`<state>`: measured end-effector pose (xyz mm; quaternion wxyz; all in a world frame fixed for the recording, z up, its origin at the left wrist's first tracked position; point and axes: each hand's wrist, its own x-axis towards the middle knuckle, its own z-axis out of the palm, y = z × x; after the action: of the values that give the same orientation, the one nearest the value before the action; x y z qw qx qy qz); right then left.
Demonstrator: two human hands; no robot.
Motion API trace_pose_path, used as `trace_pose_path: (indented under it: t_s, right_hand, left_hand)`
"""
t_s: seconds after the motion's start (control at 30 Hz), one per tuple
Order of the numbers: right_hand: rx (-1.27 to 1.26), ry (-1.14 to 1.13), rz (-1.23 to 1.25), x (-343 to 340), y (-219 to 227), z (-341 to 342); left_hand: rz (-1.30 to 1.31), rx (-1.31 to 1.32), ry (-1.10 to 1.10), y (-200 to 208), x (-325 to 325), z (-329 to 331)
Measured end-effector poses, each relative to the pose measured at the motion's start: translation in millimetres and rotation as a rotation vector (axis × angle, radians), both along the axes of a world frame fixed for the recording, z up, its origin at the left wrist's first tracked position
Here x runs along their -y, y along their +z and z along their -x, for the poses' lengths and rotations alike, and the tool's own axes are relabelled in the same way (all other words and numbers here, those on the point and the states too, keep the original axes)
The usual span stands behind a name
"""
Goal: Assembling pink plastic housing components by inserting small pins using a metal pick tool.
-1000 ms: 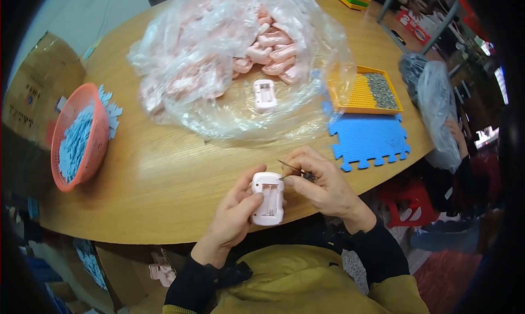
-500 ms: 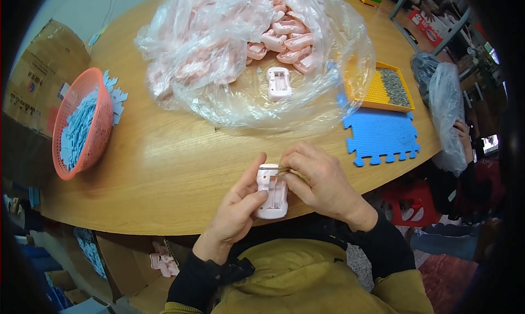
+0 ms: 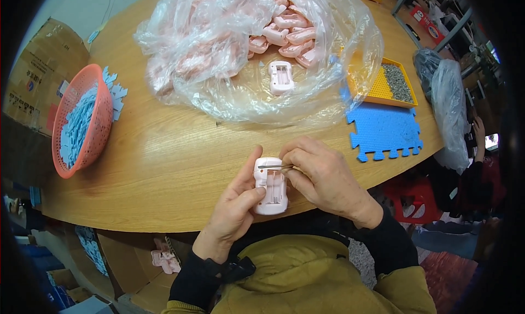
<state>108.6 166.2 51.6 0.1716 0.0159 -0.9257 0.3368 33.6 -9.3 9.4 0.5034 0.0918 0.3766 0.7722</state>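
Note:
My left hand [image 3: 232, 209] grips a pale pink plastic casing [image 3: 280, 204] near the table's front edge, its thumb on the casing's left side. An open battery bay with metal contacts faces up. My right hand [image 3: 327, 177] pinches a thin metal tool that looks like tweezers [image 3: 269, 167]; its slim end lies across the casing's top end. Whether the tool's end touches the casing or holds anything, I cannot make out. Farther back, a similar casing [image 3: 281, 88] rests on a clear plastic bag [image 3: 208, 89] that holds many pink plastic shells [image 3: 290, 21].
At the left stands a coral basket [image 3: 101, 117] of light blue strips, beside a cardboard box [image 3: 46, 68]. To the right, a yellow tray [image 3: 376, 89] with small grey metal pieces sits by a blue foam mat [image 3: 385, 131]. Another person's hand [image 3: 479, 131] shows beyond a red stool [image 3: 413, 196].
The tweezer-like tool has tilted slightly over the casing's top end, and my right hand has shifted a little. The whole view has moved slightly. At the far right, the other person's hand has moved.

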Motion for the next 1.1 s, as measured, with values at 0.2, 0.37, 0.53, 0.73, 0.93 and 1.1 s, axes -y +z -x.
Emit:
trace_pose_path:
  t_s: [0.2, 0.37, 0.53, 0.73, 0.93, 1.1]
  right_hand:
    - [-0.055, -0.028, -0.197, 6.0, -1.5, 1.5]
    - [-0.052, -0.023, -0.277, 11.5, -5.9, -1.1]
    - [-0.155, -0.01, -0.24, 14.5, -11.8, -2.0]
    - [-0.133, 0.088, -0.274, 12.5, -15.2, -1.1]
    - [0.024, 0.197, -0.265, 26.7, -2.3, 24.5]
    - [-0.002, 0.375, 0.184, 31.0, -34.6, 70.3]
  left_hand:
    - [0.043, 0.004, 0.0, 5.2, 2.8, 0.3]
    - [0.043, 0.01, 0.004, 4.8, 2.3, -0.6]
    - [-0.026, 0.067, 0.075, 2.6, 4.8, 2.4]
    - [-0.016, 0.095, 0.121, 3.6, 16.3, 8.6]
    - [-0.006, 0.066, 0.178, -5.6, 38.8, 16.7]
    - [-0.025, 0.068, 0.274, -2.6, 66.6, 22.4]
